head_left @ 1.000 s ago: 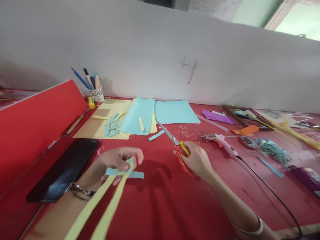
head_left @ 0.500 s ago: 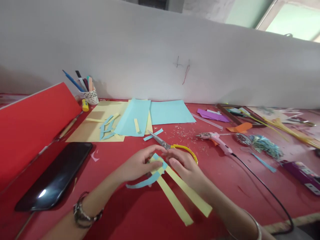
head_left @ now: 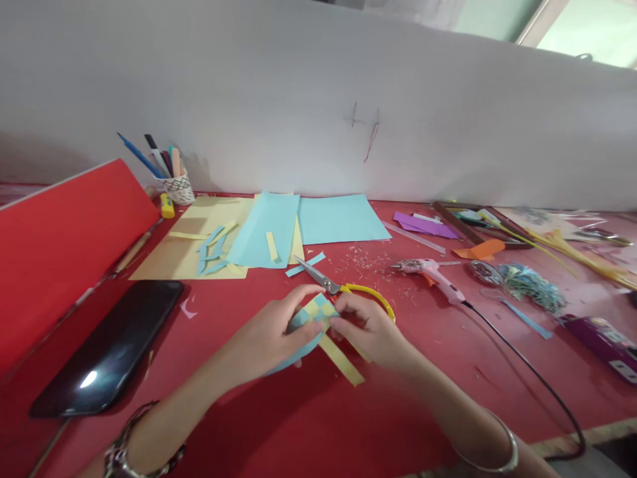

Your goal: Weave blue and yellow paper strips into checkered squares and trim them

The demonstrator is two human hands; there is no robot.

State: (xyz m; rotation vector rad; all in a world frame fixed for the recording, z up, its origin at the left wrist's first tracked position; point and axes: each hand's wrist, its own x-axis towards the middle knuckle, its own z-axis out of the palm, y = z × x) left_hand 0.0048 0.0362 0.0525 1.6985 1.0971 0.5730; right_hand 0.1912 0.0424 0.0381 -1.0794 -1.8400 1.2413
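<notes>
Between my hands is a small woven piece of blue and yellow paper strips (head_left: pixel 318 309), its upper face tilted toward me. My left hand (head_left: pixel 283 332) is closed on its left side, thumb lying on top. At the right edge, the fingers of my right hand (head_left: pixel 368 325) pinch the weave. A loose yellow strip end (head_left: pixel 343 362) hangs down toward me, and a blue strip (head_left: pixel 293 356) sticks out under my left hand. Just behind my hands lie scissors with yellow handles (head_left: pixel 328 284), partly covered by my right hand.
Blue paper sheets (head_left: pixel 343 219) and a yellow sheet (head_left: pixel 169 259) with cut strips lie at the back. A phone (head_left: pixel 109 345) is at left, beside a red board (head_left: pixel 70 245). To the right are a pink glue gun (head_left: pixel 432 275), its cord and a purple power strip (head_left: pixel 602 348).
The woven piece has been tilted up, so its checkered face shows more. The yellow strip ends have swung up and look shorter, one now mostly behind my right hand.
</notes>
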